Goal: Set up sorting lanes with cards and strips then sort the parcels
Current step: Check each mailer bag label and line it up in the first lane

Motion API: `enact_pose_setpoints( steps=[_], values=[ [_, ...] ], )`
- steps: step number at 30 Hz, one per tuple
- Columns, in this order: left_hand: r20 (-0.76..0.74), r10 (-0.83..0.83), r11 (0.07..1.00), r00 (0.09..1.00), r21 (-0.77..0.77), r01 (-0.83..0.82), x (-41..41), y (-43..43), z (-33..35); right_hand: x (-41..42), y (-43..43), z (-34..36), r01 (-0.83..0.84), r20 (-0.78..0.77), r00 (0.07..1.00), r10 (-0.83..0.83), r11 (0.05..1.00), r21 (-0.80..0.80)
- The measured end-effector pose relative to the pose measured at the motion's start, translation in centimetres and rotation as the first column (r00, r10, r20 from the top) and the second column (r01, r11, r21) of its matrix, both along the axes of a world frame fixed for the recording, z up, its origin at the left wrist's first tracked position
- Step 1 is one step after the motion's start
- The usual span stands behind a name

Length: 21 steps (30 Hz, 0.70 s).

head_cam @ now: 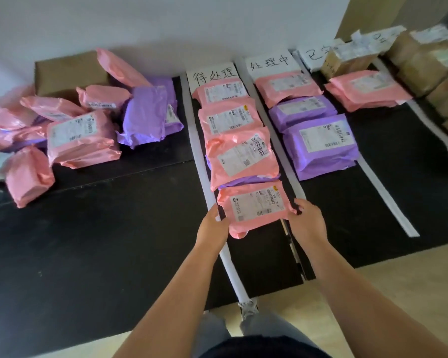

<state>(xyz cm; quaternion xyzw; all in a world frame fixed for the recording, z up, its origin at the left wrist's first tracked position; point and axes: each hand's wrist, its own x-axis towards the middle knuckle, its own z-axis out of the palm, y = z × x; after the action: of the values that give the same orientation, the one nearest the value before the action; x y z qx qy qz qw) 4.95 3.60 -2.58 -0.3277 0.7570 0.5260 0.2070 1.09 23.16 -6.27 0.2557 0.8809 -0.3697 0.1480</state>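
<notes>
A pink parcel (254, 209) with a white label lies at the near end of the left lane on the black mat (114, 241). My left hand (214, 226) grips its left edge and my right hand (308, 220) grips its right edge. Beyond it, three more pink parcels (239, 153) fill that lane up to a handwritten card (212, 74). White strips (199, 151) border the lanes. The middle lane, under a second card (268, 63), holds one pink and two purple parcels (321, 144). In the right lane, pink parcels (365, 89) lie below a third card (314, 54).
A loose heap of pink and purple parcels (83, 125) lies at the left of the mat in front of a brown box (70, 73). Cardboard boxes (424, 63) are stacked at the far right. The wall stands behind; my legs and a shoe (248, 308) are at the mat's near edge.
</notes>
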Motion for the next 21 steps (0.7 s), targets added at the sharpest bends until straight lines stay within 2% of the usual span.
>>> enact_pose_setpoints(
  steps=[5, 9, 14, 21],
  values=[
    [-0.071, 0.099, 0.991, 0.993, -0.084, -0.105, 0.3, -1.7, 1.1, -1.0, -0.7, 2.4, -0.101, -0.136, 0.986, 0.100, 0.995, 0.000],
    [-0.153, 0.239, 0.962, 0.959, -0.096, -0.256, 1.0, -4.8, 2.7, -1.9, -4.2, 5.4, -0.233, -0.246, 0.945, 0.216, 0.971, -0.045],
    [-0.223, 0.315, 0.936, 0.923, -0.085, -0.340, 2.0, -9.7, 3.7, -1.9, -9.9, 7.7, -0.359, -0.318, 0.896, 0.309, 0.927, -0.110],
    [-0.266, 0.373, 0.909, 0.889, -0.090, -0.408, 2.9, -18.1, 4.4, -2.2, -18.4, 9.4, -0.471, -0.377, 0.833, 0.405, 0.877, -0.097]
  ],
)
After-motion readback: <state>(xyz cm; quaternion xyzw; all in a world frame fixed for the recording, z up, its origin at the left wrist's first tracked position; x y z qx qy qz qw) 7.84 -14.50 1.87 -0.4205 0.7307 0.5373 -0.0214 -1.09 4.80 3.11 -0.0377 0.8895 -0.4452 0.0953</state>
